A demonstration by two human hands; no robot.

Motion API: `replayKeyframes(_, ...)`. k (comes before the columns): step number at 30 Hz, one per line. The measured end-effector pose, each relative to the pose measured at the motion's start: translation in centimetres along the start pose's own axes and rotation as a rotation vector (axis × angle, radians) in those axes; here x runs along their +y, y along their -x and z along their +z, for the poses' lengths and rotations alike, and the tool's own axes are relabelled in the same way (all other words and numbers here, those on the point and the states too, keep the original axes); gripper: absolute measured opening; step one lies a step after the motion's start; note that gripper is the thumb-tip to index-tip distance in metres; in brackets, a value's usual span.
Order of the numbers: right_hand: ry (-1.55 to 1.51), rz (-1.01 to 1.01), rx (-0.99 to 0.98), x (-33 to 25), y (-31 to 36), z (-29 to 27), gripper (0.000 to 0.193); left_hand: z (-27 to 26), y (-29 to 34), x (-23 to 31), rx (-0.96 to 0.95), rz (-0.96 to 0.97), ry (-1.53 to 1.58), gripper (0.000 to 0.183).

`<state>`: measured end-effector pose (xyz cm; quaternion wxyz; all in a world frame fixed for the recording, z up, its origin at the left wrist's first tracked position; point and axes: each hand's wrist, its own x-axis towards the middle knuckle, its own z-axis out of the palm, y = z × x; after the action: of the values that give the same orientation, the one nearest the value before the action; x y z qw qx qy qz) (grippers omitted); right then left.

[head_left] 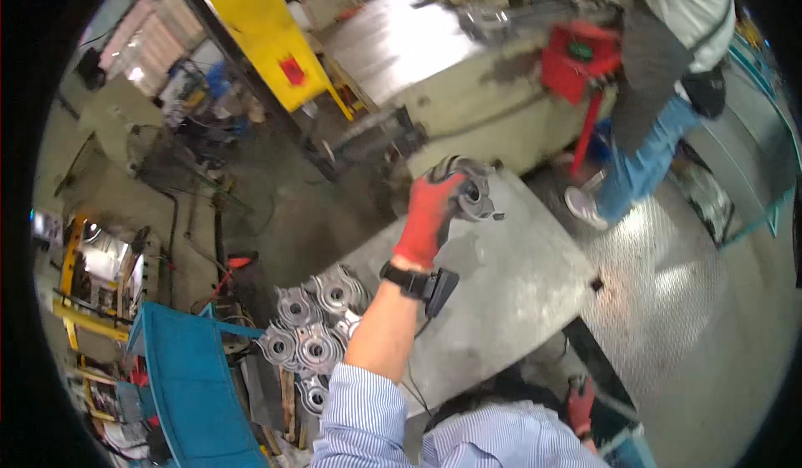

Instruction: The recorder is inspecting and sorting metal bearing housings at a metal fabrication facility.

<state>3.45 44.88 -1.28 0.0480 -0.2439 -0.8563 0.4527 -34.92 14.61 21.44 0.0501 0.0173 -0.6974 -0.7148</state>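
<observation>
My left hand [433, 217], in a red glove, is closed around a grey metal flange-like part [474, 190] with a round opening. It holds the part above the far end of a metal-topped table [510, 276]. Part of its outline is hidden by my fingers, and I cannot tell whether it is one piece or several nested together. My right hand [581, 405], also red-gloved, hangs low beside the table's near right edge. Its fingers are small and unclear. Left of my left forearm, several similar grey metal parts [319, 348] with round holes lie grouped in stacks.
A blue metal stand [188, 376] is at the lower left. Beyond the table is a large machine bed [484, 121], with a yellow post [259, 25] to its left. Another person [652, 134] stands at the right on textured metal flooring [668, 301], near a red stand [581, 63].
</observation>
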Motion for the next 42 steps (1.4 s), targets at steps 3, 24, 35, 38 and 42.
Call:
replayKeyframes(3,0.000,0.073,-0.125,-1.3,1.2,1.0,0.029,-1.0,9.2,-5.5,-0.129,-0.233,0.629,0.021)
replayKeyframes(24,0.280,-0.185,-0.367,-7.8,5.4,7.6,0.044,-10.3,25.7,-16.6,-0.509,-0.516,-0.841,0.051)
replayKeyframes(35,0.261,-0.246,-0.475,-9.9,4.3,8.8,0.037,-7.5,21.4,-20.7,-0.599,-0.057,-1.303,0.033)
replayKeyframes(38,0.253,-0.203,-0.466,-9.8,4.1,8.4,0.038,-7.0,21.3,-20.6,-0.635,0.034,-1.386,0.028)
replayKeyframes(42,0.229,-0.224,-0.400,-9.7,4.6,8.3,0.036,-7.3,21.3,-20.3,-0.624,0.237,-1.438,0.026)
